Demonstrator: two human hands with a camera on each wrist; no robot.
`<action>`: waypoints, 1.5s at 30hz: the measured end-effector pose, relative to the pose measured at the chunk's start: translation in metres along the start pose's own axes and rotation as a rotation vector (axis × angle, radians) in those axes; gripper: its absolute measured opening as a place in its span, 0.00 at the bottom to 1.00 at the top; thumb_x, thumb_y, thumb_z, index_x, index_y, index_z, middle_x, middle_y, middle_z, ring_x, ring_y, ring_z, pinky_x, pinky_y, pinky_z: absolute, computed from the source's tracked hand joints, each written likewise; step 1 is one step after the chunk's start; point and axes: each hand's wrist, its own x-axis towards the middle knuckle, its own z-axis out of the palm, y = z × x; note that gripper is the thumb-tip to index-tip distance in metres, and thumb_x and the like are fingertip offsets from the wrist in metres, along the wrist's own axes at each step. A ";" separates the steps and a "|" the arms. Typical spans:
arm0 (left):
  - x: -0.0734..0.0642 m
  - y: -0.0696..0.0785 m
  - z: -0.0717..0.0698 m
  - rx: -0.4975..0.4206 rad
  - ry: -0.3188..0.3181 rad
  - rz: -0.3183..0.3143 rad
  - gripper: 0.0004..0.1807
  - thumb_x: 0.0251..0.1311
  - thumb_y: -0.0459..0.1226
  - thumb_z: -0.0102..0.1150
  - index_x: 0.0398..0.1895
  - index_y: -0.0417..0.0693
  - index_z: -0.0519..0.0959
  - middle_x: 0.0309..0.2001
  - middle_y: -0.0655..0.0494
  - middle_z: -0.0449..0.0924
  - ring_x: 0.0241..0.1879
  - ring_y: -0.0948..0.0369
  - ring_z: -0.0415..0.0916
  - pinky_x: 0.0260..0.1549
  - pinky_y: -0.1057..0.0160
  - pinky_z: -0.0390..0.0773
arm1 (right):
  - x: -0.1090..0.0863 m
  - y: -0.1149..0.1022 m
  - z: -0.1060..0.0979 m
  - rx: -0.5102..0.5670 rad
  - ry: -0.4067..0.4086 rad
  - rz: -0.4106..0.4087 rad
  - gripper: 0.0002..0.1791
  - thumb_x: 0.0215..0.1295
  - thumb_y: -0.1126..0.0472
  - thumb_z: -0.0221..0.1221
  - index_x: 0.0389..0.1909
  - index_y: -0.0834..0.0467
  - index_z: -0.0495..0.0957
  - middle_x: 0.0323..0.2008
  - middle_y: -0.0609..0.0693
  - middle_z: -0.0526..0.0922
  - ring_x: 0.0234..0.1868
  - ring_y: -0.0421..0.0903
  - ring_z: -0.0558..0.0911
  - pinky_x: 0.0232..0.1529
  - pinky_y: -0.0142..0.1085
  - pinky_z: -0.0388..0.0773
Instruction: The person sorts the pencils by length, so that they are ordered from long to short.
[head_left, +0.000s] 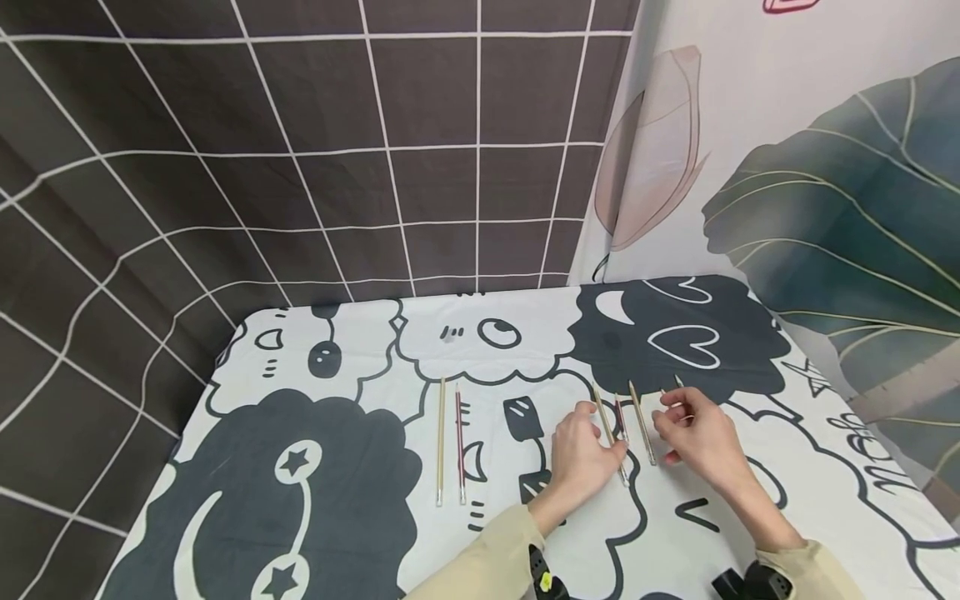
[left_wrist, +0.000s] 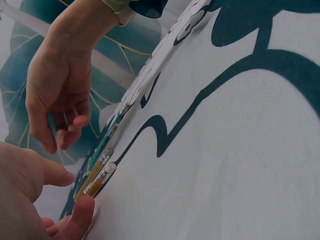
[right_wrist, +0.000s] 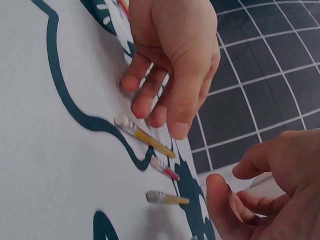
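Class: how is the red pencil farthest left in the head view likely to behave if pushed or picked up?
The red pencil is probably stiff, as its shaft looks straight throughout. Being so slim, it is likely light. Pushed sideways, it may roll, since it lies loose on the printed cloth with nothing touching it.

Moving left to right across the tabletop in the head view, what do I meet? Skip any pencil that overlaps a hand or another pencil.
Yellow pencil → red pencil → left hand → second yellow pencil → right hand.
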 end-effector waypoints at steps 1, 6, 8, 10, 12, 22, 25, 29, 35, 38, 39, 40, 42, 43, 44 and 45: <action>0.000 0.000 0.001 0.003 -0.002 0.002 0.28 0.41 0.38 0.78 0.48 0.37 0.80 0.25 0.61 0.75 0.25 0.66 0.72 0.25 0.69 0.70 | 0.000 0.001 -0.001 0.000 0.004 -0.002 0.15 0.64 0.69 0.58 0.49 0.72 0.72 0.30 0.56 0.78 0.20 0.48 0.82 0.19 0.36 0.80; 0.000 0.002 0.004 0.012 -0.015 -0.010 0.29 0.40 0.37 0.78 0.49 0.35 0.80 0.24 0.61 0.74 0.24 0.66 0.71 0.24 0.70 0.69 | 0.003 0.009 -0.008 -0.003 0.026 -0.003 0.15 0.64 0.69 0.58 0.49 0.72 0.72 0.29 0.56 0.79 0.20 0.49 0.83 0.18 0.36 0.80; 0.001 0.002 0.004 0.014 -0.019 -0.019 0.30 0.40 0.37 0.78 0.49 0.35 0.79 0.25 0.61 0.73 0.24 0.65 0.71 0.24 0.69 0.69 | 0.004 0.012 -0.010 -0.007 0.033 -0.003 0.15 0.64 0.69 0.58 0.49 0.72 0.72 0.29 0.56 0.79 0.20 0.48 0.83 0.19 0.36 0.80; 0.001 0.003 0.005 0.012 -0.022 -0.026 0.30 0.40 0.36 0.78 0.50 0.35 0.79 0.25 0.61 0.73 0.24 0.65 0.71 0.24 0.69 0.70 | 0.004 0.015 -0.013 -0.016 0.033 0.002 0.15 0.64 0.68 0.57 0.49 0.72 0.72 0.29 0.56 0.78 0.21 0.47 0.83 0.19 0.36 0.80; 0.001 0.003 0.006 0.016 -0.023 -0.027 0.31 0.40 0.36 0.78 0.50 0.35 0.79 0.25 0.60 0.73 0.25 0.65 0.71 0.25 0.69 0.70 | 0.004 0.018 -0.016 -0.018 0.031 0.007 0.16 0.65 0.68 0.57 0.50 0.72 0.71 0.30 0.57 0.78 0.22 0.47 0.82 0.20 0.36 0.80; 0.001 0.003 0.008 0.021 -0.028 -0.018 0.32 0.39 0.35 0.79 0.51 0.33 0.79 0.26 0.58 0.72 0.25 0.64 0.71 0.25 0.68 0.71 | 0.005 0.028 -0.022 -0.021 0.038 0.042 0.16 0.67 0.68 0.56 0.50 0.73 0.70 0.31 0.58 0.77 0.23 0.47 0.83 0.20 0.37 0.80; 0.001 0.004 0.009 0.046 -0.013 -0.004 0.32 0.38 0.36 0.80 0.50 0.33 0.79 0.29 0.55 0.75 0.27 0.60 0.75 0.27 0.66 0.74 | 0.005 0.029 -0.023 -0.024 0.042 0.044 0.16 0.67 0.68 0.56 0.50 0.74 0.70 0.31 0.58 0.77 0.23 0.46 0.83 0.21 0.37 0.81; 0.000 0.004 0.011 0.080 0.001 0.006 0.32 0.38 0.37 0.80 0.49 0.34 0.80 0.33 0.49 0.79 0.31 0.54 0.80 0.30 0.63 0.77 | 0.004 0.030 -0.024 -0.037 0.055 0.048 0.15 0.66 0.68 0.56 0.50 0.73 0.71 0.31 0.58 0.77 0.23 0.46 0.83 0.21 0.36 0.80; 0.000 0.004 0.013 0.110 0.005 -0.007 0.31 0.36 0.38 0.81 0.47 0.35 0.80 0.31 0.49 0.78 0.29 0.54 0.80 0.28 0.62 0.77 | 0.004 0.035 -0.026 -0.061 0.067 0.076 0.16 0.66 0.68 0.56 0.50 0.73 0.70 0.32 0.59 0.78 0.23 0.47 0.82 0.20 0.36 0.80; 0.001 0.004 0.014 0.140 0.004 -0.007 0.31 0.35 0.38 0.81 0.46 0.35 0.80 0.29 0.51 0.77 0.28 0.54 0.79 0.27 0.62 0.76 | 0.004 0.040 -0.028 -0.071 0.065 0.092 0.16 0.67 0.67 0.56 0.51 0.73 0.70 0.33 0.60 0.78 0.24 0.46 0.82 0.21 0.36 0.81; 0.001 0.004 0.014 0.149 0.002 -0.008 0.32 0.35 0.38 0.81 0.46 0.35 0.80 0.29 0.51 0.77 0.28 0.54 0.79 0.27 0.62 0.76 | 0.005 0.041 -0.029 -0.070 0.065 0.097 0.17 0.67 0.67 0.56 0.51 0.74 0.69 0.33 0.60 0.78 0.24 0.47 0.82 0.21 0.36 0.81; 0.002 0.004 0.014 0.160 0.000 -0.008 0.31 0.35 0.39 0.82 0.46 0.35 0.80 0.29 0.51 0.77 0.28 0.54 0.79 0.27 0.62 0.76 | 0.005 0.042 -0.030 -0.069 0.064 0.098 0.17 0.67 0.67 0.56 0.51 0.74 0.69 0.33 0.61 0.78 0.25 0.47 0.82 0.21 0.36 0.81; 0.002 0.004 0.014 0.169 -0.007 -0.008 0.31 0.35 0.38 0.82 0.45 0.35 0.80 0.28 0.51 0.76 0.28 0.54 0.79 0.27 0.62 0.76 | 0.005 0.044 -0.031 -0.066 0.063 0.104 0.17 0.67 0.67 0.56 0.52 0.74 0.69 0.33 0.61 0.78 0.25 0.47 0.82 0.21 0.36 0.81; 0.002 0.004 0.014 0.170 -0.010 -0.006 0.29 0.35 0.37 0.81 0.43 0.36 0.80 0.28 0.52 0.76 0.28 0.54 0.79 0.26 0.62 0.76 | 0.006 0.044 -0.031 -0.065 0.063 0.106 0.18 0.67 0.67 0.56 0.52 0.74 0.69 0.33 0.61 0.78 0.25 0.48 0.82 0.22 0.36 0.81; 0.003 0.004 0.014 0.172 -0.014 -0.001 0.27 0.35 0.37 0.81 0.41 0.36 0.80 0.27 0.52 0.75 0.27 0.54 0.78 0.26 0.62 0.76 | 0.006 0.045 -0.032 -0.064 0.063 0.106 0.18 0.67 0.66 0.56 0.52 0.75 0.69 0.33 0.61 0.78 0.24 0.48 0.82 0.21 0.37 0.81; 0.003 0.003 0.013 0.174 -0.016 0.005 0.24 0.35 0.36 0.80 0.38 0.37 0.80 0.26 0.53 0.74 0.27 0.55 0.78 0.26 0.62 0.75 | 0.007 0.045 -0.032 -0.064 0.063 0.108 0.18 0.67 0.66 0.56 0.52 0.75 0.69 0.33 0.61 0.78 0.24 0.48 0.82 0.21 0.37 0.81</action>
